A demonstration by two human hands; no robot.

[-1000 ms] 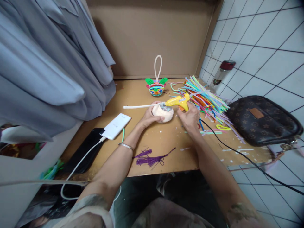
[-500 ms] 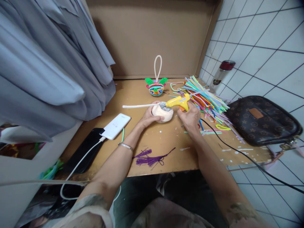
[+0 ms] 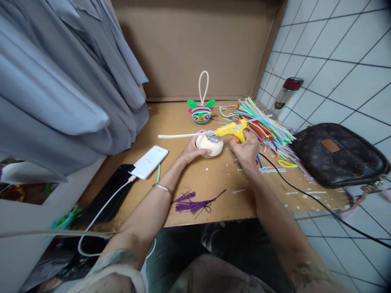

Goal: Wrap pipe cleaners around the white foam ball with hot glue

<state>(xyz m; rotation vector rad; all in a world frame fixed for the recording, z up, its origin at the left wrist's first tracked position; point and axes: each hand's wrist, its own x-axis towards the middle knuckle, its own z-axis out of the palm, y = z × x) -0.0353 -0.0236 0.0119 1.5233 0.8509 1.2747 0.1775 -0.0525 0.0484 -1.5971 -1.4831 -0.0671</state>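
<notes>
My left hand [image 3: 192,151] is closed around a cream, round wrapped piece [image 3: 209,147] with a greyish opening facing up. A long white strip [image 3: 177,136] sticks out from that piece to the left. In my right hand [image 3: 248,149] is a yellow glue gun [image 3: 231,130], its fingers wrapped round the handle. The gun's nozzle points left, at the edge of the opening; whether it touches cannot be made out. Behind them stands a colourful animal-face ornament [image 3: 201,114] with a white loop on top.
Coloured pipe cleaners [image 3: 264,122] are heaped at the right, beside a dark patterned bag [image 3: 342,154] and a bottle [image 3: 285,93]. Purple tassels [image 3: 194,204] lie near the front edge. A white power bank [image 3: 150,162] overlaps a black phone [image 3: 110,195]. A black cord [image 3: 293,185] runs right.
My right hand and the glue gun have shifted slightly to the right, drawing the nozzle back a little. My left hand still holds the round piece in nearly the same place.
</notes>
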